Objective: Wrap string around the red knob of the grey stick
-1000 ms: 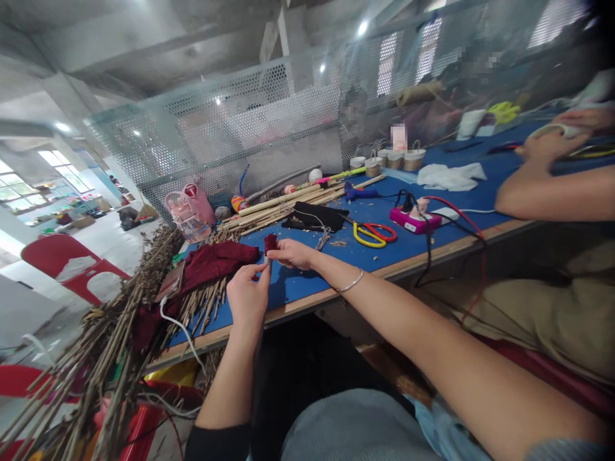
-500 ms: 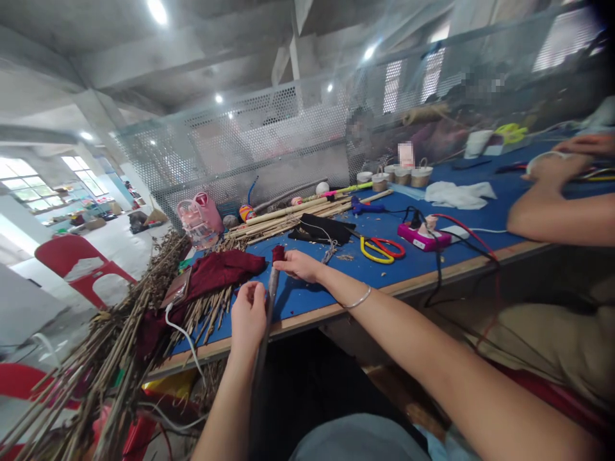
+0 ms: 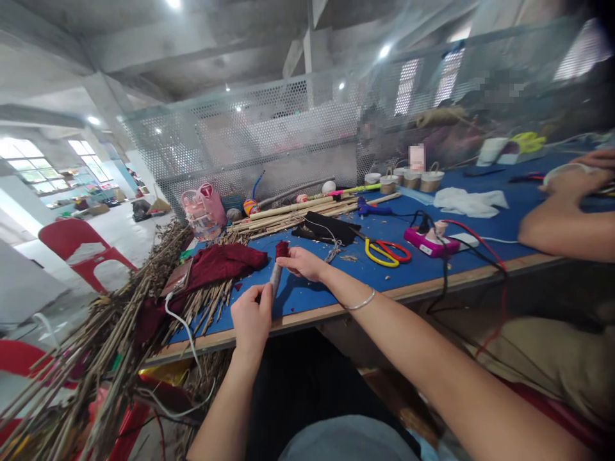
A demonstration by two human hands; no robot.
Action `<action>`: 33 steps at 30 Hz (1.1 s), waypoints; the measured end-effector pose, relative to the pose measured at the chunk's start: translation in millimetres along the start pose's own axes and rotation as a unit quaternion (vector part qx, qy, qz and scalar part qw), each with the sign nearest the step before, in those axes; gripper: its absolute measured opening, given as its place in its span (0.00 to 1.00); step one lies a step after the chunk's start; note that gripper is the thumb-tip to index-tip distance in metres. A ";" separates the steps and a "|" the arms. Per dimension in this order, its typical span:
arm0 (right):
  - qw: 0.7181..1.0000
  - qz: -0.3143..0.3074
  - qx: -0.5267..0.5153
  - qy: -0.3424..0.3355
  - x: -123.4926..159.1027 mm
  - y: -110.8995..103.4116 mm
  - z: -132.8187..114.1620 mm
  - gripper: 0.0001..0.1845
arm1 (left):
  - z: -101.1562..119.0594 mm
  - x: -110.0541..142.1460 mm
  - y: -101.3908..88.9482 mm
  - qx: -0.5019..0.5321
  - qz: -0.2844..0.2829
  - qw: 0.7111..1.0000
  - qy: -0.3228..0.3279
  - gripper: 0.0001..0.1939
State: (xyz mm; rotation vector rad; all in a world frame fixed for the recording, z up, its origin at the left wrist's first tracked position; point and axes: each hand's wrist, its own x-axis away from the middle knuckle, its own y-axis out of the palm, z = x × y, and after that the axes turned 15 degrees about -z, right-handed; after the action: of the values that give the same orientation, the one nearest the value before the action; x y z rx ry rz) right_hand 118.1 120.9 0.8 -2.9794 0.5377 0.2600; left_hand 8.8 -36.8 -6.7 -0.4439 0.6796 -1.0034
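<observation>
A grey rod (image 3: 275, 279) stands tilted in front of me, its top wrapped in a piece of dark red cloth (image 3: 282, 249). My right hand (image 3: 305, 264) pinches the wrapped top between thumb and fingers. Lower down, my left hand (image 3: 252, 312) is closed around the rod, thumb uppermost; the part below this hand is hidden or too dark to make out. Left of the hands lies a larger dark red cloth (image 3: 223, 264), with a phone (image 3: 179, 282) at its left end. Small red scraps are scattered on the blue tabletop (image 3: 307, 301).
Scissors (image 3: 384, 251) with red and yellow handles, a black cloth (image 3: 324, 228), a blue glue gun (image 3: 372, 208) and a pink power strip (image 3: 430, 242) lie to the right. Bundled dry stalks (image 3: 115, 320) overhang the left edge. A co-worker's arm (image 3: 567, 224) rests at far right.
My left hand has closed on the rod, and the rod's lower length no longer shows beside it. My right hand stays at the red top. The whole view has shifted slightly.
</observation>
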 end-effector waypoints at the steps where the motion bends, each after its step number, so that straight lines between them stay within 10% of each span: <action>1: 1.000 -0.001 0.000 0.001 -0.1 0.2 -0.2 0.20 | -2.5 -1.1 -0.9 0.025 -0.006 1.000 -0.017 0.15; 9: 1.000 -0.007 0.005 0.000 0.7 0.9 -2.7 0.22 | -21.4 -12.3 2.4 0.125 0.014 0.990 -0.069 0.13; 26: 1.000 -0.007 0.003 0.010 0.0 -1.0 1.4 0.21 | 23.3 -28.2 -0.5 0.032 -0.036 0.998 0.032 0.11; 33: 1.000 -0.009 -0.001 0.006 -0.2 -0.4 -0.7 0.22 | 9.0 -32.2 12.0 0.175 -0.074 0.981 -0.050 0.14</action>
State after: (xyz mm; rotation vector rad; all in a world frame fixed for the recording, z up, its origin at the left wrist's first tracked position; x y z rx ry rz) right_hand 118.2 121.2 1.5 -2.9886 0.5120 0.2422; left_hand 10.8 -2.5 2.2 -0.2363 0.3725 -1.2061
